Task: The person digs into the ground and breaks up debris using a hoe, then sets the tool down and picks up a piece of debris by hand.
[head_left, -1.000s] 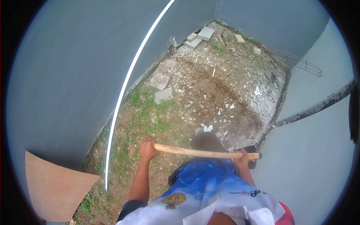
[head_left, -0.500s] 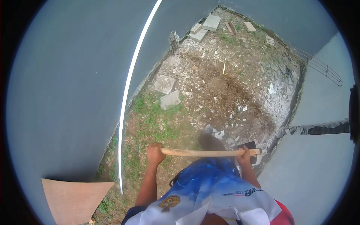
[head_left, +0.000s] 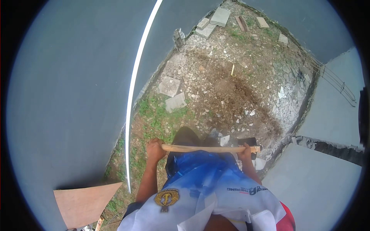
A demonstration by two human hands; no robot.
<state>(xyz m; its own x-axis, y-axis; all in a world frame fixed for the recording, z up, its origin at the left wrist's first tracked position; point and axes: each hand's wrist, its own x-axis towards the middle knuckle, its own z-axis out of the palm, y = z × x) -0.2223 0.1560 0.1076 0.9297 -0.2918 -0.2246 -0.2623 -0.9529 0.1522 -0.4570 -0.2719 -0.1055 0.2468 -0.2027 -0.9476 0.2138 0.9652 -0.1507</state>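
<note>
A hoe [head_left: 204, 149] lies crosswise in front of my body, with a pale wooden handle and a dark, flat metal head [head_left: 246, 142] at its right end. My left hand [head_left: 155, 150] is closed round the handle's left end. Near the head, my right hand [head_left: 244, 151] grips the same handle. The head is partly hidden by the right hand and handle. Below the handle is my blue and white shirt [head_left: 192, 169], and a dark knee or leg [head_left: 186, 136] shows just beyond it.
Loose brown soil [head_left: 235, 90] and rubble cover the ground ahead. Concrete slabs [head_left: 169, 86] lie on the left, with more blocks [head_left: 220, 17] at the far end. Grey walls bound both sides. A rebar cage [head_left: 335, 79] juts out at right; a plywood sheet [head_left: 88, 202] lies lower left.
Both hands and the hoe have shifted slightly up and left in view. A dark leg has come forward beyond the handle. Both hands keep their hold.
</note>
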